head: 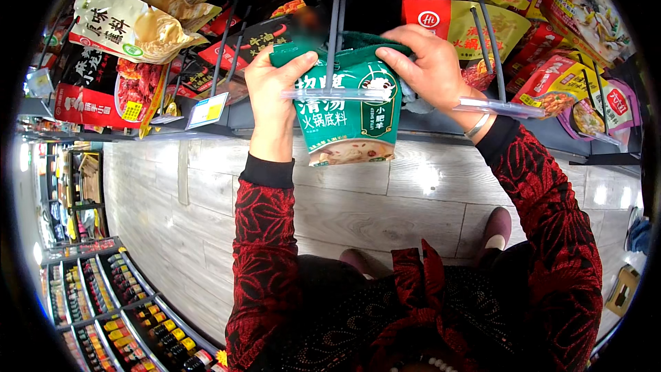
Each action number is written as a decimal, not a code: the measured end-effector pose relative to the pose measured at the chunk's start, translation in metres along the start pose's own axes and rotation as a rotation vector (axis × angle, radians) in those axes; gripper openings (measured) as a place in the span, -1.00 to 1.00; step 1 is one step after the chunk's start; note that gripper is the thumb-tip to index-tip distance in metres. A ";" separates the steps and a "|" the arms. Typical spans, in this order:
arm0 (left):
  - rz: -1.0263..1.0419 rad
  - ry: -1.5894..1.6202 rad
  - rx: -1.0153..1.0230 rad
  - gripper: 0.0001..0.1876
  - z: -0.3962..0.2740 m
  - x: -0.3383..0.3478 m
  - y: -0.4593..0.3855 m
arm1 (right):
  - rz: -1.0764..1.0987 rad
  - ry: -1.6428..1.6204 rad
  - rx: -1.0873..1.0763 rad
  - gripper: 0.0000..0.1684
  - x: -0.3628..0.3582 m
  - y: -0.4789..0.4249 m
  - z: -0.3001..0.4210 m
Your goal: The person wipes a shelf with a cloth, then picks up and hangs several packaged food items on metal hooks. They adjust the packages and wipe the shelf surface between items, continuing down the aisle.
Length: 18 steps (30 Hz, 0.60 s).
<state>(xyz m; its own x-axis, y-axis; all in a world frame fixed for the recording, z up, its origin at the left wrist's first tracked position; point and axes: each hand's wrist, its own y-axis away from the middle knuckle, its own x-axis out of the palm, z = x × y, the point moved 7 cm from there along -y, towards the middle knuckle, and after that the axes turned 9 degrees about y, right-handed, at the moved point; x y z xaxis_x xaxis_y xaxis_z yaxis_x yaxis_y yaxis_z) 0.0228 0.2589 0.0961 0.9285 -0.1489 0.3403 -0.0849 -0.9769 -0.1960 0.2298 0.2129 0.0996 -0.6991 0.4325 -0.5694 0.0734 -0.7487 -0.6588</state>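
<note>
A green hot-pot soup base pouch hangs at a metal display hook, partly behind a clear plastic price-tag holder. My left hand grips the pouch's upper left edge between thumb and fingers. At the upper right edge, my right hand pinches the pouch and the dark green material along its top. Grey cloth shows beneath my right palm. Whether the hook passes through the pouch's hole is hidden.
Other seasoning pouches hang on the left, and more pouches on the right. A price tag sticks out beside my left hand. Shelves of bottles stand at lower left; a cardboard box lies at the far right.
</note>
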 end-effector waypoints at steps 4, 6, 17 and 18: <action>-0.043 0.009 -0.054 -0.83 -0.001 0.001 0.001 | -0.025 0.112 -0.033 -0.55 -0.008 -0.002 0.015; -0.064 0.015 -0.067 -0.83 0.000 0.001 0.003 | 0.012 0.235 -0.153 -0.57 -0.006 -0.001 0.018; -0.002 -0.044 0.008 -0.82 -0.012 0.004 0.006 | 0.055 -0.078 0.038 -0.80 0.016 0.002 -0.014; -0.006 -0.063 0.013 -0.82 -0.012 0.003 0.006 | 0.043 -0.021 0.029 -0.82 0.013 0.001 -0.008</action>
<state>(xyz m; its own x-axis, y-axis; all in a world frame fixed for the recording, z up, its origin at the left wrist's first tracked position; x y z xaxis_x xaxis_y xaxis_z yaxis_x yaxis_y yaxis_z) 0.0211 0.2508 0.1075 0.9499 -0.1327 0.2832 -0.0747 -0.9756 -0.2065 0.2263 0.2214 0.0874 -0.7107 0.3891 -0.5860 0.0831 -0.7808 -0.6192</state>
